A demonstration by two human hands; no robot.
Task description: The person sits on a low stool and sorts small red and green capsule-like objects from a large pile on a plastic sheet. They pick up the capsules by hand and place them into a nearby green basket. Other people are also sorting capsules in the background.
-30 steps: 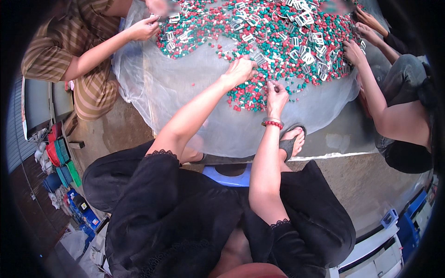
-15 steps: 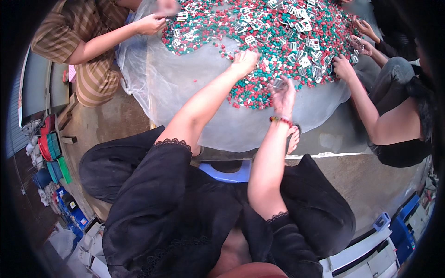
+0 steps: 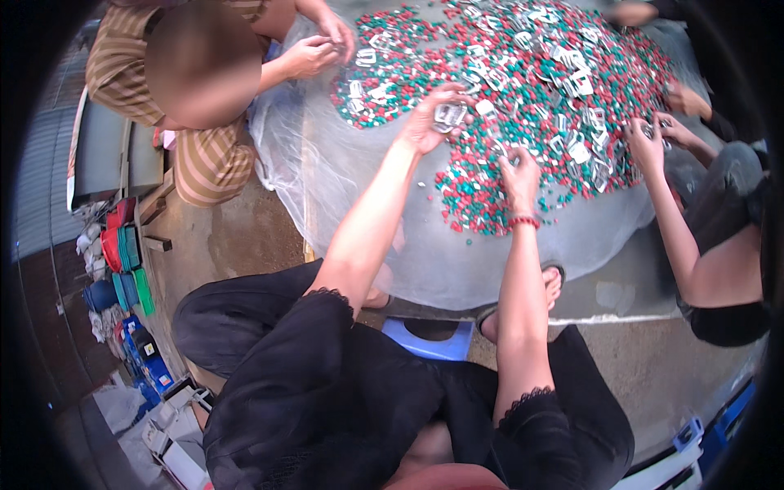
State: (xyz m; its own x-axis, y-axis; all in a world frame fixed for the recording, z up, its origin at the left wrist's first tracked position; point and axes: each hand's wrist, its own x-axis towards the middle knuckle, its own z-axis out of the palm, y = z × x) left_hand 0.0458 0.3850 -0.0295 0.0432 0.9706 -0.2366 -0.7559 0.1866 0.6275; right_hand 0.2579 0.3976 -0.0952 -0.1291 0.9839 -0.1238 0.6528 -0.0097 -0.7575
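Holding at least one silvery buckle (image 3: 447, 118) in the left hand (image 3: 423, 124), with fingers clamped on it, over small red, green and white pieces (image 3: 474, 196). Holding the right hand (image 3: 521, 180) over their near side, with fingers bent; cannot tell whether gripping anything.

How many silvery slotted buckles (image 3: 448, 117) sit in the bare left hand (image 3: 425, 120) cannot be told, since they overlap. Whatever is at the fingertips of the bare right hand (image 3: 521, 175) is too blurred to make out. The top edge cuts off the heap of tiny red, green and white pieces (image 3: 469, 196), and black clothing partly hides the blue plastic stool (image 3: 457, 341).
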